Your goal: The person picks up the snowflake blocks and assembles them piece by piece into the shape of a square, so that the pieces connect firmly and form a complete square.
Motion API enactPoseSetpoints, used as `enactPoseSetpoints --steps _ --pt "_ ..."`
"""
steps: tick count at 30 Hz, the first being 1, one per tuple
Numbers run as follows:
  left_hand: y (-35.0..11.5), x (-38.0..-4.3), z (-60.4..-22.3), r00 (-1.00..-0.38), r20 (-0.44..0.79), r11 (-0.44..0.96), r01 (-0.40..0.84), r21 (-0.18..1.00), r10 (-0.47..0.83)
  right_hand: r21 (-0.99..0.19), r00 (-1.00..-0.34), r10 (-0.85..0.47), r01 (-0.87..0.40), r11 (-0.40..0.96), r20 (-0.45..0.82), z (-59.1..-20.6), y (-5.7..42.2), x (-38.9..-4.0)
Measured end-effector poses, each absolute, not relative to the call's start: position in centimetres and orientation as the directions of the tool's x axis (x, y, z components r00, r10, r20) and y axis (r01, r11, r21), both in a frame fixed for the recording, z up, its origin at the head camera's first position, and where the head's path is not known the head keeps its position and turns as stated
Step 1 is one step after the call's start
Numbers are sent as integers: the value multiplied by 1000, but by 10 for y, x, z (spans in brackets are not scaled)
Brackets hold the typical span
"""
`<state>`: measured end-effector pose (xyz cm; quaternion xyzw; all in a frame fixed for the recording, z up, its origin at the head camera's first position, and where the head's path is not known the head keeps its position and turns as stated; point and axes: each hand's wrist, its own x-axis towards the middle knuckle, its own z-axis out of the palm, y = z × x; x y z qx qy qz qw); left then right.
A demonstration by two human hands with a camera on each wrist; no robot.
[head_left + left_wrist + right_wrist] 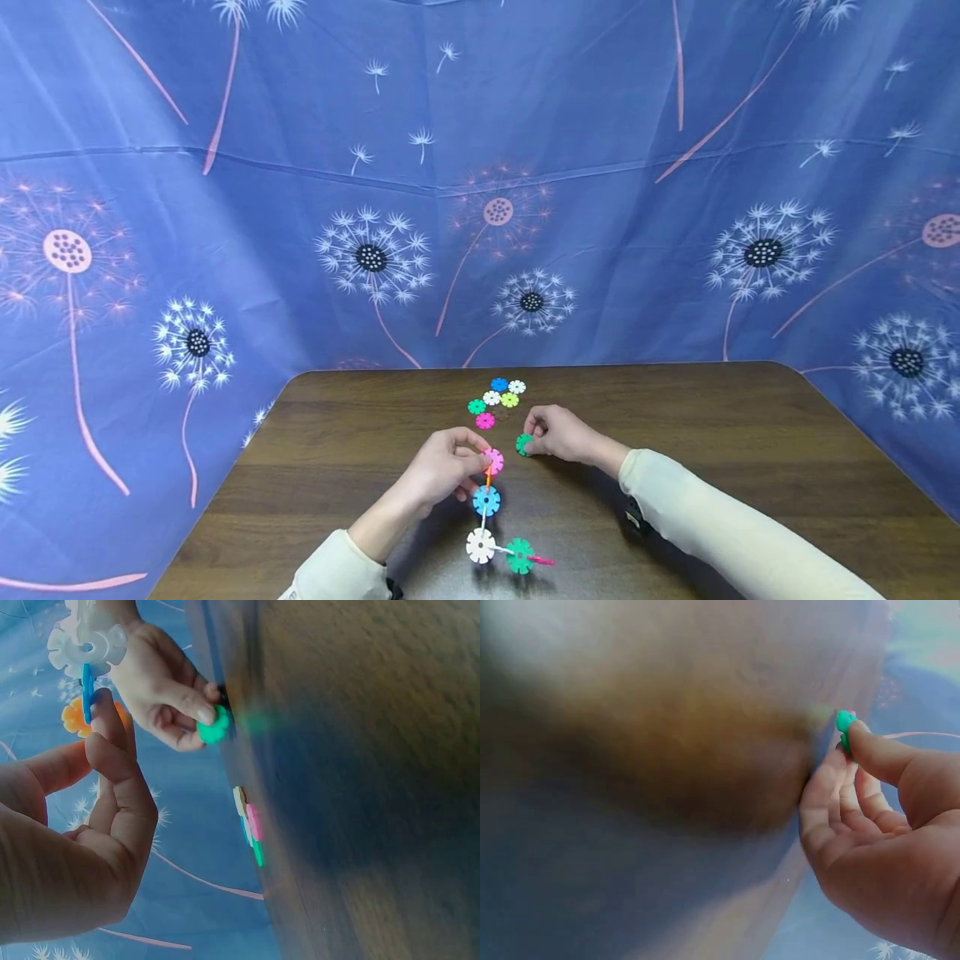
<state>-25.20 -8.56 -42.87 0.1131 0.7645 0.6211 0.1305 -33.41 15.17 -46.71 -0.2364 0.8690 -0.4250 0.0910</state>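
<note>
My left hand [448, 467] pinches the pink notched plastic disc [492, 461] at the far end of a chain of interlocking discs. Below it, an orange disc [489, 477] turned edge-on joins a blue disc [486, 501]. A white disc [481, 546] follows, then a green disc [520, 556] to its right with a pinkish-red disc [542, 561] edge-on at the end. Over the table, my right hand [564, 435] grips a loose green disc [523, 445] between thumb and fingers, close to the pink one. The right wrist view shows that green disc [845, 729] at the fingertips.
Several loose discs lie grouped at the back of the wooden table [337, 467], among them a pink disc [485, 421], a yellow-green disc [510, 400] and a blue disc [499, 384]. Behind the table's far edge hangs a blue cloth [637, 208] with dandelion prints.
</note>
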Motion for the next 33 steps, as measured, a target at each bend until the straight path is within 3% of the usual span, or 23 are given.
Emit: enactPoseSetpoints --steps 6,11,23,33 --pt "-84 -252 -429 -942 -61 202 8 979 330 -925 -829 -559 -218 311 7 -465 163 -307" --pt "-80 -250 -430 -944 -63 200 3 980 324 -968 -831 -556 -134 210 -5 -460 168 -285" --pt "-70 -251 -428 -948 -66 218 4 976 313 -969 -854 -510 -200 148 98 -444 160 -261" --pt "-66 -249 -427 -946 -80 181 -23 983 314 -927 -881 -438 -299 226 177 -447 157 -257"
